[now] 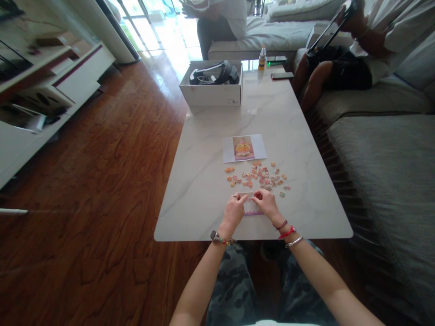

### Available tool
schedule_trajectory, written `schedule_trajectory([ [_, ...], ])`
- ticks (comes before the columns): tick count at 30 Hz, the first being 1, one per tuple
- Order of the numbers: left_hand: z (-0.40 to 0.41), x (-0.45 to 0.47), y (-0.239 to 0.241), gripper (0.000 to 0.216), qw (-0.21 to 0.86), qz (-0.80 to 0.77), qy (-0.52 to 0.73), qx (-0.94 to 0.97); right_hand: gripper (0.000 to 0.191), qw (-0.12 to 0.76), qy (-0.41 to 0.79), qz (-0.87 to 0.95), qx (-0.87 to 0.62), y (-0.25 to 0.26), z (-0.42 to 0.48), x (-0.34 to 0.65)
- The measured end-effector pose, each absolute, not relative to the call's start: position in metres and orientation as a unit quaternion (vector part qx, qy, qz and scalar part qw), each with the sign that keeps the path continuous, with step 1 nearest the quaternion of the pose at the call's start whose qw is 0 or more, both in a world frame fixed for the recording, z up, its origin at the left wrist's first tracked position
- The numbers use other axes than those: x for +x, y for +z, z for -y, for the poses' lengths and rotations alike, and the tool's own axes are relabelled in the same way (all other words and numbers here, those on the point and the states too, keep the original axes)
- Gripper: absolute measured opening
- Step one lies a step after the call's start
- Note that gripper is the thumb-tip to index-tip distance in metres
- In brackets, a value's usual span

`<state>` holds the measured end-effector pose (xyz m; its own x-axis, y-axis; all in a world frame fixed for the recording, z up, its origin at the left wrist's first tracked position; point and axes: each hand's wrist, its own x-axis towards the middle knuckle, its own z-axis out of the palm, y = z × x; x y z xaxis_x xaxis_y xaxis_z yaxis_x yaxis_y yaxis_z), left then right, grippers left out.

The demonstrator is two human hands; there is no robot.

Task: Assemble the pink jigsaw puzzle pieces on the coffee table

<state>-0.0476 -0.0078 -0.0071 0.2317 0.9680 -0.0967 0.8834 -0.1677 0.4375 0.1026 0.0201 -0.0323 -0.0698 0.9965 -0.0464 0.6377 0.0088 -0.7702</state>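
My left hand point(234, 212) and my right hand point(267, 204) meet over a small pale puzzle tray point(253, 207) with a pink-purple strip along its near edge. Fingers of both hands are pinched together at a tiny jigsaw piece point(250, 195) near the tray's far side; the fingertips partly hide it. Just beyond lie many loose jigsaw pieces point(261, 174) in pink, orange and white. A greenish piece point(282, 194) lies to the right of my right hand. Behind the pieces is a creased paper sheet point(260, 147) with a printed picture of a yellow figure.
The white marble-look table point(200, 181) also carries a white box point(214, 96) holding a headset-like device, a small bottle point(262, 58) and two phones, one a dark phone point(282, 76). One person sits on the sofa point(384, 136) at right; another is at the far end.
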Motion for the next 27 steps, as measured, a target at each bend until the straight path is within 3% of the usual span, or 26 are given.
schedule_trajectory([
  [14,0.01,-0.049,-0.019,0.041,0.129,-0.57,0.065,0.809,0.007,0.215,0.265,0.712,-0.614,-0.04,-0.016,0.105],
  [27,0.005,-0.039,-0.006,0.02,0.207,-0.687,0.171,0.676,0.006,0.2,0.251,0.727,-0.607,-0.039,-0.017,0.119],
])
